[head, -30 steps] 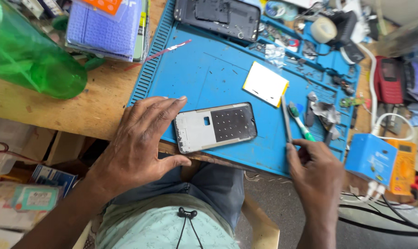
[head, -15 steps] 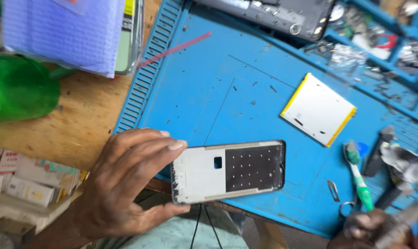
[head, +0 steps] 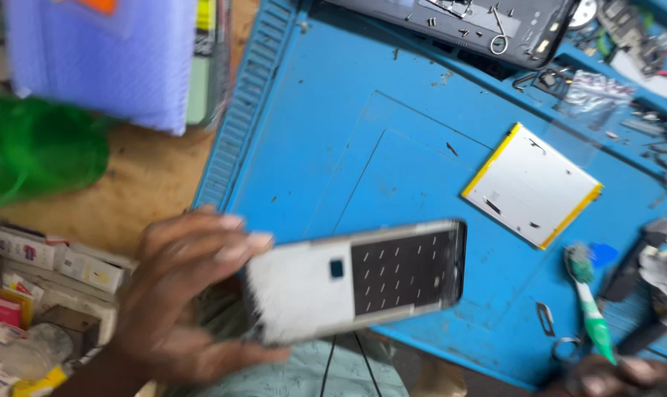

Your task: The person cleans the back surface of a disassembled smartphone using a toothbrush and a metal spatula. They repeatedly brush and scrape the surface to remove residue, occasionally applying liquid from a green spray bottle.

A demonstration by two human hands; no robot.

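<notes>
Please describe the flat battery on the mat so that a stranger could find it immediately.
Start from the blue work mat covering the wooden bench. Right of its middle lies the flat battery, a white square lying apart from the phone frame. Only it has yellow edges.

You get open blue mat [head: 363, 125] mid-surface; battery [head: 533, 184] and toothbrush [head: 590, 309] block right, green bottle [head: 36, 151] crowds left.

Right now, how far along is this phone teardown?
Looks done: the battery lies out on the blue mat, and a dark opened phone body sits at the mat's top with loose screws. In hand: the left hand grips the phone frame. Left: parts remain separate; right hand barely visible.
</notes>
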